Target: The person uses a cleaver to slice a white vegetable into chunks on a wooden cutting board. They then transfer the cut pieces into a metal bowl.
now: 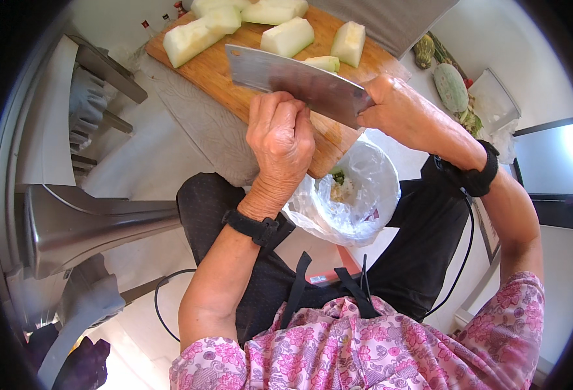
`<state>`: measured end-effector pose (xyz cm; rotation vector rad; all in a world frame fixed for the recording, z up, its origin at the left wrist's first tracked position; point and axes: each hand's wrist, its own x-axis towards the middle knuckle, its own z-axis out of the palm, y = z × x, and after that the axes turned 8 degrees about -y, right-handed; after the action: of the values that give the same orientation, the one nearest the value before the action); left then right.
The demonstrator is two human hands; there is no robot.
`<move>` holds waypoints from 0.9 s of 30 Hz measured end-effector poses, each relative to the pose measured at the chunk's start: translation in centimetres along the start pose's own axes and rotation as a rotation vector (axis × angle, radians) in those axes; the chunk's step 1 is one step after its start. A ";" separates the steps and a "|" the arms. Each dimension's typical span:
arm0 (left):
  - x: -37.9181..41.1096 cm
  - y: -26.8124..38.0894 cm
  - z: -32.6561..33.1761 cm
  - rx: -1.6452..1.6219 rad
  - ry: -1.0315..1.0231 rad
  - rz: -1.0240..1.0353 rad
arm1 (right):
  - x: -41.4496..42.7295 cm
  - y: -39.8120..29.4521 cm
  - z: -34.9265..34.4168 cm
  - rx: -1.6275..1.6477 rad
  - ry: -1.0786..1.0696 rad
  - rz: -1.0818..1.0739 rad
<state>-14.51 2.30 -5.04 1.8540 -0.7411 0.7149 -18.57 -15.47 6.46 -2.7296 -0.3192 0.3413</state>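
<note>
My right hand (pixel 389 109) grips a wide metal cleaver (pixel 298 85) at its handle end, and the handle is hidden in my fist. The blade slants across a wooden cutting board (pixel 333 141), with its holed far end at the upper left. Just below the blade is my left hand (pixel 281 131), its fingers curled in. What it may hold is hidden by the fingers and the blade. Pale winter melon chunks (pixel 288 37) lie on the board beyond the cleaver. A smaller melon piece (pixel 323 63) shows partly behind the blade, and another chunk (pixel 349 44) stands at the right.
Under the board's near end, between my knees, is a bin lined with a clear plastic bag (pixel 364 209), with scraps inside. A whole pale green melon (pixel 450 87) and a gourd (pixel 423 51) lie at the right wall. A metal chair part (pixel 101 229) is at my left.
</note>
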 end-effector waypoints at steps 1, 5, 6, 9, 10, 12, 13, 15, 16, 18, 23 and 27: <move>0.0 0.0 0.0 0.006 0.000 0.007 | 0.5 -0.1 0.0 -0.013 -0.031 0.003; 0.0 0.1 -0.2 0.028 -0.010 0.024 | 2.6 0.1 0.1 -0.214 -0.108 -0.118; -0.1 0.0 -0.3 0.045 -0.013 0.020 | 3.4 0.2 0.4 -0.214 -0.109 -0.124; -0.1 0.0 0.0 0.059 -0.012 0.025 | 4.4 0.1 0.7 -0.195 -0.101 -0.091; 0.0 -0.1 -0.1 0.066 -0.010 0.027 | 4.4 -0.3 0.6 -0.167 -0.098 -0.063; -0.1 -0.1 -0.2 0.068 -0.017 0.028 | 4.2 -1.1 0.3 -0.046 -0.102 0.028; -0.1 -0.1 -0.4 0.068 -0.021 0.028 | 3.9 -1.7 0.1 0.046 -0.108 0.092; -0.2 -0.1 -0.4 0.071 -0.026 0.043 | 3.7 -1.7 -0.2 0.202 -0.124 0.182; -0.1 -0.1 -0.4 0.070 -0.028 0.051 | 3.7 -1.0 -0.1 0.265 -0.132 0.209; -0.2 0.0 -0.4 0.071 -0.026 0.073 | 3.4 0.0 0.2 0.365 -0.133 0.219; -0.4 0.1 -0.6 0.074 -0.016 0.087 | 2.1 0.5 0.7 0.442 -0.066 0.187; -0.6 0.0 -0.7 0.050 -0.018 0.051 | 0.8 -0.4 0.6 0.405 0.056 0.158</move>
<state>-15.00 3.04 -5.21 1.8947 -0.7909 0.7566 -18.05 -14.69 5.96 -2.3629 -0.0133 0.3306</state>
